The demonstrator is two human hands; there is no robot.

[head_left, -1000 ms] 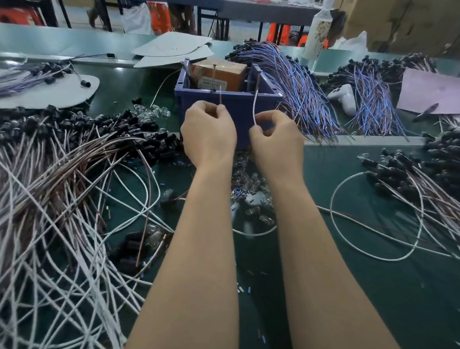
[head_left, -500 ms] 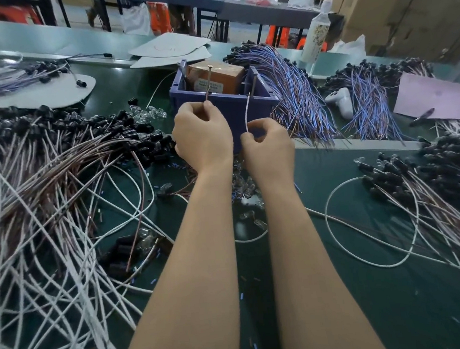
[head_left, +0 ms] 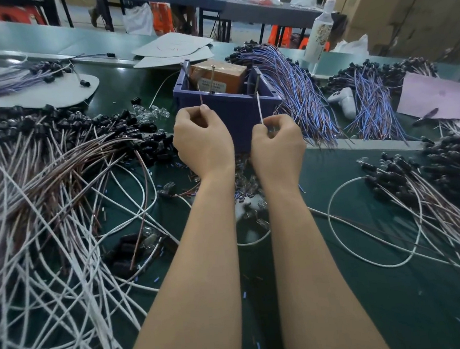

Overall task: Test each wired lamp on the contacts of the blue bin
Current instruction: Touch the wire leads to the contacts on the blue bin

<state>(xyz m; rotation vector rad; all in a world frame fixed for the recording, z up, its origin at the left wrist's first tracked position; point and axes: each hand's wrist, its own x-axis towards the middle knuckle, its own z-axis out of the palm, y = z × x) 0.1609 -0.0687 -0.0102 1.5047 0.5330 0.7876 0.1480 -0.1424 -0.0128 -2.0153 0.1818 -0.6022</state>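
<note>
The blue bin [head_left: 234, 112] stands on the green bench straight ahead, with a brown box [head_left: 216, 76] inside and upright metal contact rods [head_left: 211, 80] on its near rim. My left hand [head_left: 202, 140] pinches a brownish wire end [head_left: 201, 100] pointing up toward the left rod. My right hand [head_left: 276, 142] pinches a white wire end [head_left: 259, 107] raised beside the right rod [head_left: 256, 81]. Both hands are just in front of the bin. The lamp on these wires is hidden below my hands.
A large heap of white and brown wired lamps [head_left: 44, 190] fills the left. Blue-purple wired bundles [head_left: 296, 90] lie right of the bin, more black-capped lamps [head_left: 431, 173] at far right. Loose clear bulbs [head_left: 151, 114], a white looped wire [head_left: 374, 217], a bottle [head_left: 319, 30].
Both hands stayed at the bin's front; the wire ends have shifted slightly lower against the rods, and my view has moved a little to the right.
</note>
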